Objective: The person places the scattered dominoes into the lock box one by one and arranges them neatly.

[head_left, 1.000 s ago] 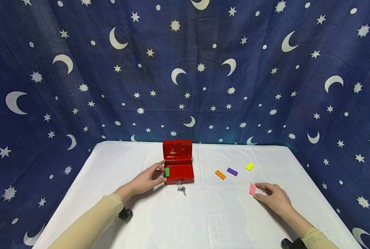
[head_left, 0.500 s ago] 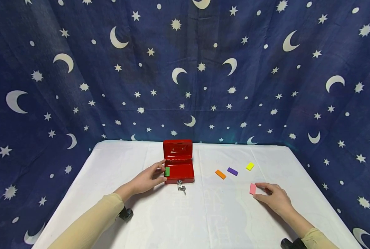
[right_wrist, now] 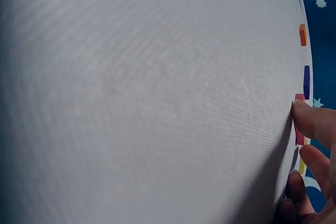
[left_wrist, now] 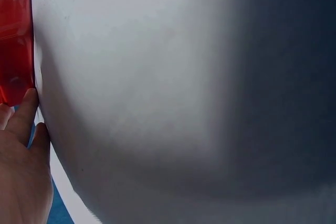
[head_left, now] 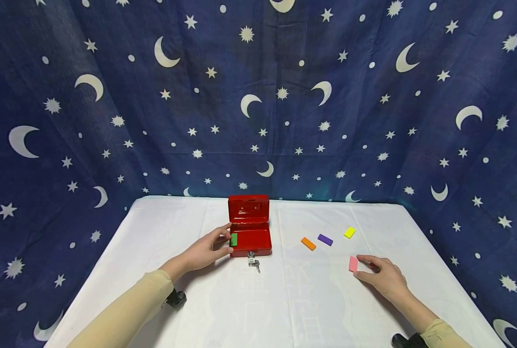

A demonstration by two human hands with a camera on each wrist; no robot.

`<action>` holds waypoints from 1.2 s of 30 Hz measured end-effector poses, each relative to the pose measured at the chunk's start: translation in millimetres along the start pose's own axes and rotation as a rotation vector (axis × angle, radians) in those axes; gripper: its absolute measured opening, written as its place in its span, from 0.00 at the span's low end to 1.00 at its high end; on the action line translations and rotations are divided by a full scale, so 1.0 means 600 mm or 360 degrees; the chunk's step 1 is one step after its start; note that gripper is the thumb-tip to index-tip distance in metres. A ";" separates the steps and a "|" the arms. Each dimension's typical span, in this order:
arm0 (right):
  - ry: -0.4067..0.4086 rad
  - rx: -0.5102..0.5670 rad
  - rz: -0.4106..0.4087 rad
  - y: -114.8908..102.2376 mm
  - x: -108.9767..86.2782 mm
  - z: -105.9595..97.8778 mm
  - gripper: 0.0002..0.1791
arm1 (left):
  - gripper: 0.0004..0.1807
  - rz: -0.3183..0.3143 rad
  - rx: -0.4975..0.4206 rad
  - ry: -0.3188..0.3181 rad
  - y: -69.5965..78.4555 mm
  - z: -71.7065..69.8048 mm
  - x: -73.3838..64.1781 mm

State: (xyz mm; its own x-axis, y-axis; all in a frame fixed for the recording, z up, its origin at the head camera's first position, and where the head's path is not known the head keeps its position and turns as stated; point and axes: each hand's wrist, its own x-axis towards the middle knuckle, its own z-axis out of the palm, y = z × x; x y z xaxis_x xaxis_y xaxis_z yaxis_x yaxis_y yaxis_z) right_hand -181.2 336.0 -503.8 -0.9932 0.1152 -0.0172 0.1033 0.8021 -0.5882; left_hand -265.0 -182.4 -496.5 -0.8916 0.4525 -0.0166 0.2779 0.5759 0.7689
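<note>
A small red metal cash box stands at the back middle of the table with its lid raised. Keys hang at the lock on its front. Inside, by the left wall, is a green block. My left hand holds the box's left end, thumb near the front corner and forefinger near the back one. In the left wrist view those fingers touch the red side. Over on the right, my right hand pinches a pink block between thumb and forefinger, low at the tabletop; the right wrist view shows this too.
Between the box and my right hand lie an orange block, a purple block and a yellow block. A white cloth covers the table. Behind it hangs a dark blue curtain with moons and stars.
</note>
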 end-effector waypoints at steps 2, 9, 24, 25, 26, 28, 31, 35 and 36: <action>-0.0005 0.0002 0.0013 0.000 0.000 0.000 0.37 | 0.19 -0.0003 0.0009 0.0002 0.000 0.000 0.000; -0.0010 -0.0010 0.0010 0.000 0.000 0.001 0.37 | 0.20 -0.0020 0.0027 0.0000 0.001 0.001 0.001; 0.0018 -0.0070 -0.0017 -0.002 0.004 -0.001 0.33 | 0.19 -0.0030 0.0027 0.0017 -0.001 0.002 0.002; 0.0018 -0.0072 -0.0021 -0.001 0.004 -0.001 0.33 | 0.19 -0.0031 0.0027 0.0017 -0.001 0.002 0.002; 0.0019 -0.0075 -0.0027 -0.001 0.004 -0.002 0.33 | 0.19 -0.0033 0.0026 0.0017 -0.001 0.002 0.002; 0.0017 -0.0081 -0.0034 0.000 0.005 -0.002 0.32 | 0.18 -0.0036 0.0027 0.0016 -0.001 0.002 0.002; 0.0014 -0.0086 -0.0042 0.001 0.006 -0.001 0.32 | 0.18 -0.0041 0.0033 0.0011 -0.001 0.001 0.002; 0.0013 -0.0088 -0.0056 0.001 0.005 -0.001 0.31 | 0.18 -0.0047 0.0033 0.0008 -0.001 0.002 0.003; 0.0013 -0.0089 -0.0059 0.001 0.005 -0.002 0.31 | 0.18 -0.0047 0.0031 0.0009 -0.002 0.002 0.003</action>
State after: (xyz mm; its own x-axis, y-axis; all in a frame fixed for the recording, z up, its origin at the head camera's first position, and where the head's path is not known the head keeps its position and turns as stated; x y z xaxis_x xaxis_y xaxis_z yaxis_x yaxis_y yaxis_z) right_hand -184.1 337.3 -503.3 -0.9959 0.0894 0.0103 0.0696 0.8373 -0.5423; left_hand -266.2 -181.4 -498.0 -0.9015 0.4313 -0.0358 0.2580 0.6020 0.7556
